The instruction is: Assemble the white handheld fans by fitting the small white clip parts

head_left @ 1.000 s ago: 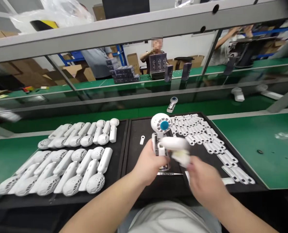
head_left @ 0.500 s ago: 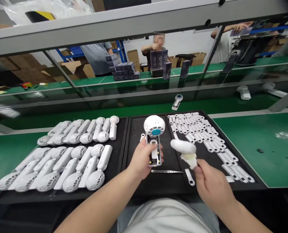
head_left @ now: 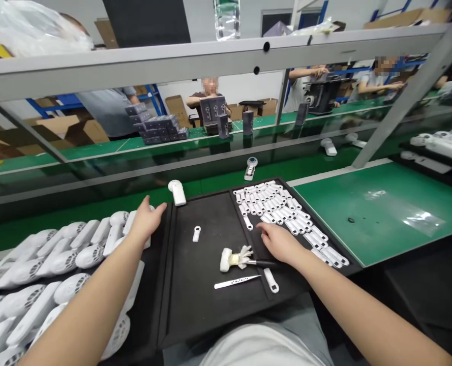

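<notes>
My left hand is open and empty, its fingers near the white handheld fans laid out on the left black tray. Just past it stands a white fan body. My right hand rests open on the black mat tray, beside rows of small white clips. Under its heel lies a black-handled tool with a frayed white head. Nearby on the mat are steel perforated tweezers, a white clip and another white clip.
A green work surface with a clear plastic sheet lies to the right. Beyond a glass panel a fan with a blue centre sits on the green belt. Co-workers and stacked dark boxes are further off.
My left hand no longer holds the fan, and my right hand has put down the white-headed tool. Both hands have spread apart, and the view has swung to the left.
</notes>
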The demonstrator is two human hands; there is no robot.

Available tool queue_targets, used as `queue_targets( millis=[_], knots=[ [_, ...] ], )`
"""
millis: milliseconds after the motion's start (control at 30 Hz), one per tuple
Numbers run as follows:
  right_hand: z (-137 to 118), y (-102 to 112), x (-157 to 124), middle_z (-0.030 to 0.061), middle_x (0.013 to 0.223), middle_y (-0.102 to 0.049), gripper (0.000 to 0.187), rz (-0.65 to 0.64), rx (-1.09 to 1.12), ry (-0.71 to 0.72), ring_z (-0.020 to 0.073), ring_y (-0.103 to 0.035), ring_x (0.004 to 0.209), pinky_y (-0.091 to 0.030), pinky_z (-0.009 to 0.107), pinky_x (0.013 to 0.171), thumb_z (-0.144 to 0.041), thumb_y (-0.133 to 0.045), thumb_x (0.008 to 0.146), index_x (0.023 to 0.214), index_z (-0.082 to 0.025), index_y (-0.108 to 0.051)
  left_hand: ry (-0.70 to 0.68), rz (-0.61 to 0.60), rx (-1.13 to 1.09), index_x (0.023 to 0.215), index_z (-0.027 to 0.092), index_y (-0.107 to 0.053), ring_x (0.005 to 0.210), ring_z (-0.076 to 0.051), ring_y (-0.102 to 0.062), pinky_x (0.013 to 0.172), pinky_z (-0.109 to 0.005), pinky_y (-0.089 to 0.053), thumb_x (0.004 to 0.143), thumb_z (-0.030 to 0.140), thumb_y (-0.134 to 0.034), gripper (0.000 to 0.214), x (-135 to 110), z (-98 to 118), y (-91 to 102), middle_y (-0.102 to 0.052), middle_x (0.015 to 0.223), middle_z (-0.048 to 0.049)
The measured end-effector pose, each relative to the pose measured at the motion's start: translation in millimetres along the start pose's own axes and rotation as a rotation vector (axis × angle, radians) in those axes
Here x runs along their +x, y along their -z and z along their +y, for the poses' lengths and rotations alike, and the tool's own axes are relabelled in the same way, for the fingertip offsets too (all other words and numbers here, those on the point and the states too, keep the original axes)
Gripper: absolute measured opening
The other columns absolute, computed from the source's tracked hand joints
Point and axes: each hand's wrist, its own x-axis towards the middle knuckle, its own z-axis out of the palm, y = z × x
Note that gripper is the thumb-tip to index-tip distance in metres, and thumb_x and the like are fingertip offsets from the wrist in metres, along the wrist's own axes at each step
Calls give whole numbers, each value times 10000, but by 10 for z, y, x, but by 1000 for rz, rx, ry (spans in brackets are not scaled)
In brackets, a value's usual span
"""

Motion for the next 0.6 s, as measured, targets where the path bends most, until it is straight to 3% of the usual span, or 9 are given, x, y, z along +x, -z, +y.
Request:
queue_targets(
  millis=[67, 167, 267, 367, 500, 600],
  knots=[
    [35, -13, 149, 119, 1226, -642, 445, -2, -39, 36, 229, -612, 1108, -427, 309, 943, -132, -470, 939, 1372, -184, -560, 7, 67, 208, 1296, 93, -509, 1454, -507, -157, 1143, -666, -152, 701, 373, -688, 682, -14, -201, 180, -317, 1529, -285],
    [28, -72, 286, 127, 1171, -641, 409, -31, -91, 94, 252, -599, 1099, -420, 316, 935, -160, -552, 911, 1313, -190, -619, 63, 102, 438, 1218, 48, -558, 1397, -600, -157, 1044, -785, -44, 694, 420, -691, 656, -57, -475, 312, -321, 1469, -385],
    [27, -115, 329, 122, 1068, -656, 218, -41, -126, 120, 247, -606, 1047, -423, 304, 902, -178, -585, 903, 1076, -158, -715, 39, 71, 566, 1141, 79, -603, 1386, -576, -194, 1052, -753, -87, 662, 418, -717, 597, -61, -598, 297, -351, 1454, -356],
    [63, -109, 298, 93, 964, -663, 116, -43, -137, 145, 218, -622, 954, -431, 284, 845, -166, -598, 892, 895, -166, -714, 3, 48, 561, 1035, 95, -625, 1386, -557, -180, 1079, -715, -79, 579, 307, -755, 519, -69, -576, 239, -378, 1432, -320],
    [132, -52, 140, 100, 982, -642, 187, 29, -105, 179, 220, -605, 965, -431, 311, 885, -188, -486, 944, 919, -159, -669, 35, 22, 411, 876, 121, -616, 1364, -547, -218, 1105, -648, -121, 506, 111, -705, 381, -141, -491, 264, -497, 1299, -285],
    [225, -8, -36, 107, 972, -624, 205, 105, -42, 175, 232, -603, 932, -454, 349, 863, -225, -427, 932, 928, -158, -621, 89, -12, 202, 824, 160, -616, 1273, -482, -398, 1076, -556, -273, 502, 52, -685, 346, -234, -454, 366, -607, 1106, -198]
  ],
)
